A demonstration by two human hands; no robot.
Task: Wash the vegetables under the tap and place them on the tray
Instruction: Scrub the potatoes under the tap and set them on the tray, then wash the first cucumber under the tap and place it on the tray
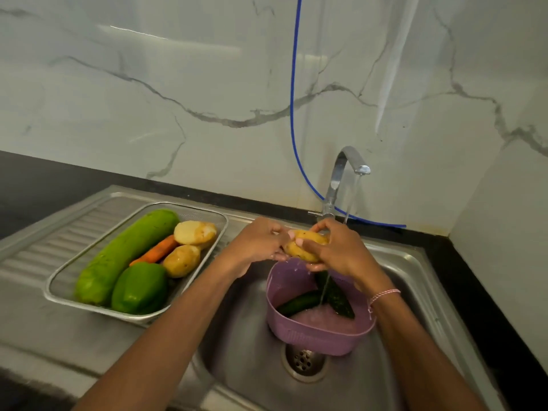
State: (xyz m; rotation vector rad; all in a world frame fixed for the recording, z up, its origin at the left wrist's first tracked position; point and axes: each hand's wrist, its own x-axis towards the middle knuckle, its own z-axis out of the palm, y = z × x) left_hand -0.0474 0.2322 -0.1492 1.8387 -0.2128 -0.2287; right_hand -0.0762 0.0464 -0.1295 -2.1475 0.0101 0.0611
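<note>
A white marble wall with grey veins stands behind a steel sink (237, 336), and a blue hose (292, 84) hangs down the wall beside the tap (353, 169). Water (351, 197) runs from the tap. Both hands are together under the spout. The left hand (261, 243) holds the left end of a potato (307, 247) with curled fingers. The right hand (338, 250) grasps the same potato from the right, with its thumb on the near side. A thin bracelet (382, 295) is on the right wrist.

Directly below the hands, a lilac basket (314, 336) stands in the sink with two cucumbers (299, 302) inside, and the water falls into it. To the left of the left hand, on the drainboard (59, 241), the mesh tray (204, 215) holds a long green marrow (124, 256), a carrot (157, 252), a green pepper (139, 287) and two washed potatoes (194, 232).
</note>
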